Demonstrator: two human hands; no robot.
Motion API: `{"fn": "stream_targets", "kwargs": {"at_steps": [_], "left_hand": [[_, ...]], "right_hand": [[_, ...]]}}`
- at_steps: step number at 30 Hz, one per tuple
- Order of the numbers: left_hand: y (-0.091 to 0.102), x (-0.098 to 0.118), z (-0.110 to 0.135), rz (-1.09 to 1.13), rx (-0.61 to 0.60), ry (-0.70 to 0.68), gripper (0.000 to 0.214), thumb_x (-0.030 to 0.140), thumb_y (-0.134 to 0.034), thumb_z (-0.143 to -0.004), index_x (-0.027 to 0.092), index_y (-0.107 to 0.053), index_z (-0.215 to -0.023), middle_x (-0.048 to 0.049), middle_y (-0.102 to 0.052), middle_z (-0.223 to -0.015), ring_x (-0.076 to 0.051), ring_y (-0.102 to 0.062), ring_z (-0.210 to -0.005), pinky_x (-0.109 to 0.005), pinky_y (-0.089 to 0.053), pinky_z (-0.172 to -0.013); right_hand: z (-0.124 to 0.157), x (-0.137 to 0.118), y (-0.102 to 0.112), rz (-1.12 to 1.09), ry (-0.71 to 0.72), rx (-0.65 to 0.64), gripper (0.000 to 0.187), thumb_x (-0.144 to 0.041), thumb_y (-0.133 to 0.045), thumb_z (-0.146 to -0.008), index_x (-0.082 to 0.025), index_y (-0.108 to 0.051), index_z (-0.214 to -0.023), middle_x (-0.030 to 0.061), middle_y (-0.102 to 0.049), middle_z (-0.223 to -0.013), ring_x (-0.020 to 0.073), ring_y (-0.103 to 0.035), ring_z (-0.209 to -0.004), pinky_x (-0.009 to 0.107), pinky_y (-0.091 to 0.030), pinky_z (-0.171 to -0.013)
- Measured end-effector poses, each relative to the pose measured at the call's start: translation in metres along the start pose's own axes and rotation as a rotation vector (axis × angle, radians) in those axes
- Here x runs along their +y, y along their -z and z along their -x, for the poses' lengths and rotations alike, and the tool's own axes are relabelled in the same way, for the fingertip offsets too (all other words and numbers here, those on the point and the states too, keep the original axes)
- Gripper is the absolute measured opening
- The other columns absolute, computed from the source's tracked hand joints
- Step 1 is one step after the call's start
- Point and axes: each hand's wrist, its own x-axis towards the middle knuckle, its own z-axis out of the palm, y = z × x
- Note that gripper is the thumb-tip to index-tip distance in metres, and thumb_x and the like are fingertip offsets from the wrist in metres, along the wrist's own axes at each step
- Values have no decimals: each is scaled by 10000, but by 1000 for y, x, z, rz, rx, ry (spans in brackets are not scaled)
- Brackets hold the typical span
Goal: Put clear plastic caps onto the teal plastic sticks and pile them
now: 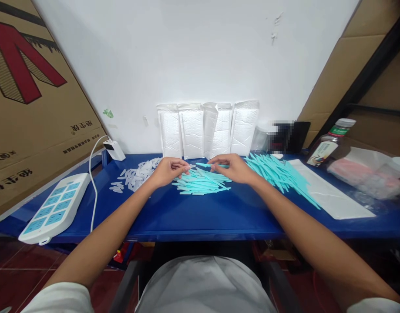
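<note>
My right hand [234,168] pinches a slim turquoise stick [203,164], its tapered end pointing left. Facing it, my left hand [167,171] has thumb and fingertips closed on a small translucent cap [192,166], close to the stick's tip. Whether cap and stick touch, I cannot tell. Below both hands lies a heap of turquoise sticks with pale ends [203,182], which look capped. Left of my left hand spreads a pile of loose translucent caps [137,174]. Beyond my right wrist is another pile of turquoise sticks [274,171].
White padded envelopes [191,130] lean on the wall behind the blue table [200,221]. At left are a power strip [56,206] and a white charger [114,150] with its cable. A white sheet [337,195], a bottle [330,141] and plastic bags stand or lie at right.
</note>
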Motion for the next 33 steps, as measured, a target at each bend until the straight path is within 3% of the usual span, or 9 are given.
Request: {"fn": "stream_targets", "kwargs": {"at_steps": [5,8,15,19,26,28,30,33], "left_hand": [[-3,4,2,-2,-22,-7,473,585,-783,-863,140,-811,-1019,-109,-810,-856,-173,-698,-635,-272,-597,-598],[-6,6,2,-2,-25,-13,470,583,-776,-867,140,-813,-1020,-109,-808,-852,-173,-692,-625,-277,-599,-594],[-6,0,0,19,-4,-21,468,585,-767,-881,137,-799,-1013,-106,-805,-853,-146,-651,-582,-260,-568,-562],[-5,-4,-1,43,4,-19,482,599,-762,-883,135,-776,-1010,-105,-805,-869,-136,-643,-575,-256,-559,-564],[-19,7,4,104,-19,-4,492,619,-778,-860,136,-731,-940,-122,-806,-894,-138,-654,-559,-246,-508,-516],[-24,8,5,122,-28,2,499,623,-783,-851,134,-726,-929,-126,-804,-895,-138,-653,-554,-248,-505,-513],[-27,8,4,127,-27,-5,498,622,-777,-857,134,-724,-938,-124,-801,-890,-137,-650,-548,-249,-504,-516],[-22,7,1,77,-15,-38,501,628,-723,-899,135,-720,-992,-119,-791,-902,-141,-648,-566,-257,-515,-544]], "right_hand": [[1,-4,0,4,6,-54,220,-324,-668,-940,-225,-817,-1070,44,-822,-1036,224,-757,-1024,413,-555,-1020],[1,-5,-2,-11,10,-81,245,-311,-648,-950,-226,-813,-1111,37,-821,-988,219,-762,-1004,405,-559,-1012],[1,-5,0,8,3,-9,209,-315,-698,-918,-231,-826,-1059,38,-823,-992,230,-763,-997,409,-571,-1000],[1,-4,0,-1,-3,-46,217,-298,-701,-908,-225,-827,-1068,44,-824,-1019,230,-767,-980,410,-583,-978],[2,-8,-12,-45,33,-49,214,-310,-672,-944,-226,-816,-1079,45,-817,-1073,224,-759,-1022,420,-574,-1007],[3,-8,-15,-63,25,-48,216,-321,-675,-944,-226,-808,-1085,47,-816,-1065,223,-760,-1010,392,-602,-931],[3,-8,-17,-95,-13,-54,240,-353,-679,-942,-220,-794,-1105,56,-816,-1029,224,-760,-942,336,-617,-748],[2,-5,-17,-136,-74,-74,302,-406,-679,-943,-198,-776,-1139,71,-813,-988,194,-722,-750,294,-558,-572]]}}
